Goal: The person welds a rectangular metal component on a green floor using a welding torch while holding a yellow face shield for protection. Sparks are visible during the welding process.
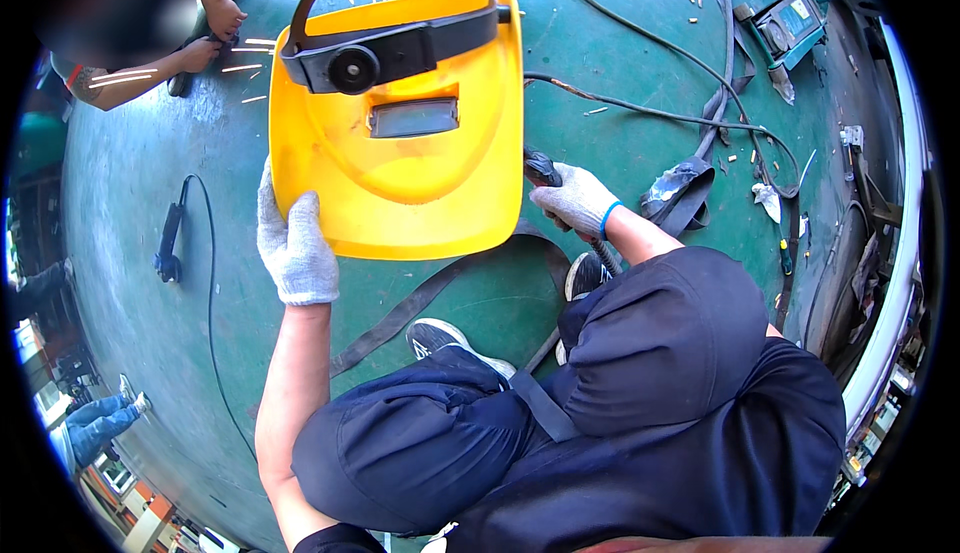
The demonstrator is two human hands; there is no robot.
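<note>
A yellow welding mask (430, 178) with a black headband (400, 58) and a small dark window is held up in front of me, its inside facing me. My left hand (298, 253), in a grey-white glove, grips its lower left edge with the thumb on the inner face. My gloved right hand (578, 199), beside the mask's right edge, is closed around the black handle of a welding torch (541, 167). The torch's cable runs down past my right wrist. Its tip and the spot it points at are hidden behind the mask. Sparks fly out around the mask's top and left.
Another person's hands (222, 23) are close by at the upper left. A grinder-like tool (169, 243) with a cord lies on the green floor (240, 303). Cables (660, 113), a flat strap (410, 305) and a green boxy machine (786, 25) lie about. My shoes (450, 341) are below the mask.
</note>
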